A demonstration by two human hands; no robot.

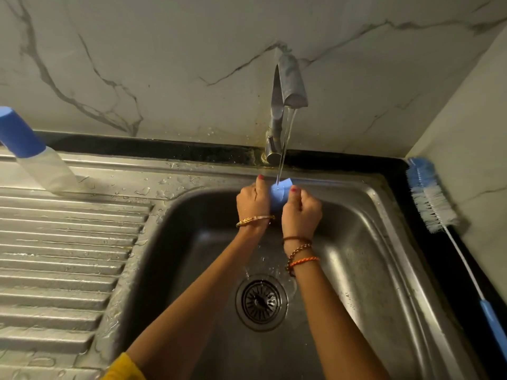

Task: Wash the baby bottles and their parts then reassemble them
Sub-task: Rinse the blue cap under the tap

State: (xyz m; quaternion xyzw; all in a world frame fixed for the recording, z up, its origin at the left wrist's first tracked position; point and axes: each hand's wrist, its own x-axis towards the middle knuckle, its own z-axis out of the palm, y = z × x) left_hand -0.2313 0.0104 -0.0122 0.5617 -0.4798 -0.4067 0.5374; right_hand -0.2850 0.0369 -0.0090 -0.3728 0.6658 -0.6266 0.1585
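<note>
Under the running tap, over the back edge of the steel sink, both hands hold a small blue bottle part in the thin stream of water that falls onto its top. Left hand has its grip curled round the part's left side, thumb raised along it with a red-painted nail showing; right hand has its grip closed on the right side, thumb pressed against the blue surface. Exactly what kind of part it is cannot be told, since the fingers cover most of it (only its upper edge and a strip between the hands show). A gold bangle sits on the left wrist and several thread bracelets on the right. Below the hands water splashes near the round drain in the sink floor. On the ribbed draining board to the left, well apart from the hands, a clear baby bottle with a blue cap stands at the far edge, leaning in the wide-angle view. To the right, on the dark worktop beside the sink, a bottle brush with blue and white bristles lies along the wall, its thin white stem running to a blue handle. Droplets cover the steel round the basin rim, and a marble-patterned wall rises behind the tap.
</note>
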